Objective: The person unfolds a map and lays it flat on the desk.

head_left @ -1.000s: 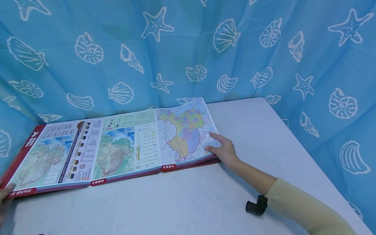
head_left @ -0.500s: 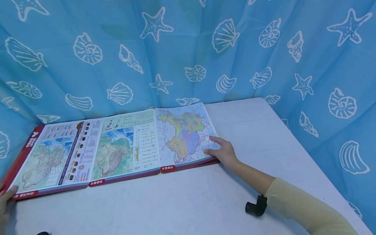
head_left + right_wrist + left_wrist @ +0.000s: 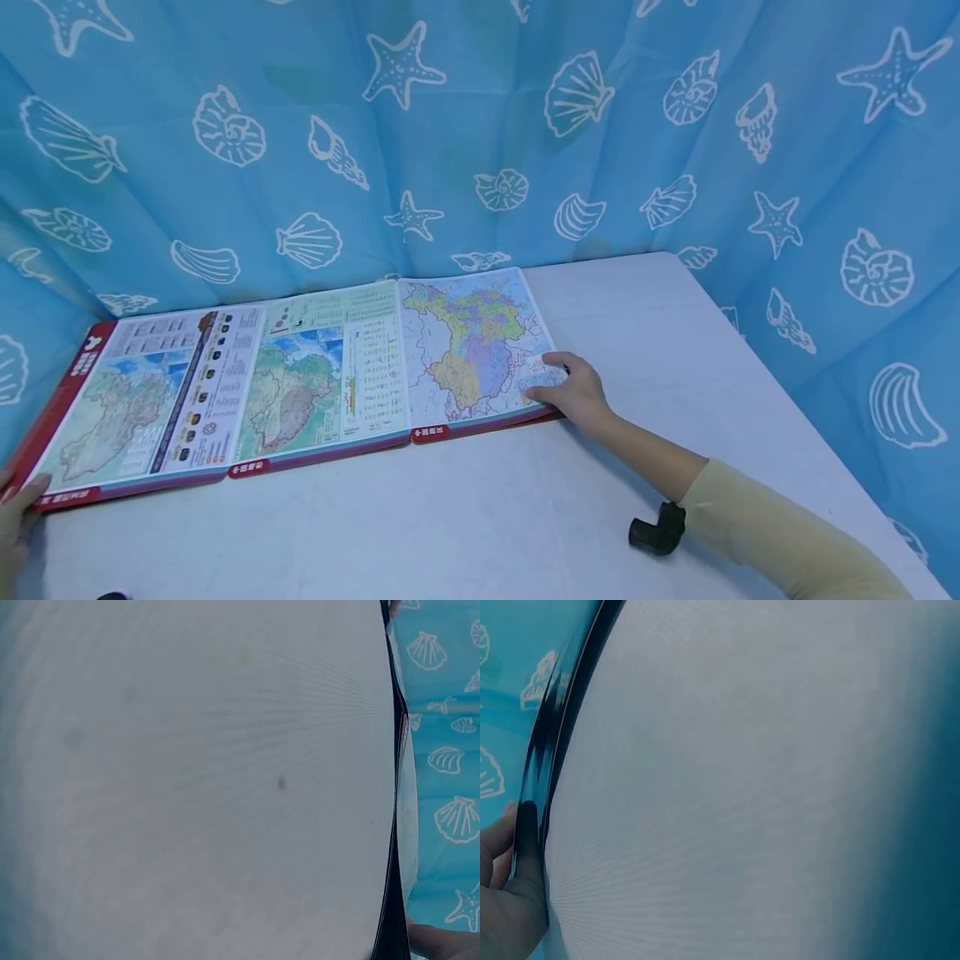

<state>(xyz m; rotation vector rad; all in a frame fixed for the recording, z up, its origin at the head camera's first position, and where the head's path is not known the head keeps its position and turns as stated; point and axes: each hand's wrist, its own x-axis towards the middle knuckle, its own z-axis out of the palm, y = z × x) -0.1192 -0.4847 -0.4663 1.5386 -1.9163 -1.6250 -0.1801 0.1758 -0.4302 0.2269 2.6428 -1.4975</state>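
A fold-out map [image 3: 300, 375] with three panels, printed with coloured maps and red tabs, lies spread along the back of the white table. My left hand [image 3: 18, 512], partly cut off by the frame, holds its near left corner; the left wrist view shows fingers [image 3: 502, 840] on both sides of the edge. At the opposite end my right hand [image 3: 581, 392] grips the near right corner, thumb and index finger bent over the page. Its other fingers are hidden. From the right wrist, only a bit of that hand [image 3: 446, 943] shows beside the map's dark edge [image 3: 396, 847].
White cloth covers the table [image 3: 480, 517]. A blue curtain [image 3: 450, 125] with white shells and starfish hangs close behind and to the right. Under my right sleeve sits a black angled piece [image 3: 657, 530]; another black thing [image 3: 112, 596] peeks in at the bottom left.
The right panel's far edge, lifted and curved a second ago, has sunk and flattened. My right hand has shifted slightly down; my left hand has come a little further into view.
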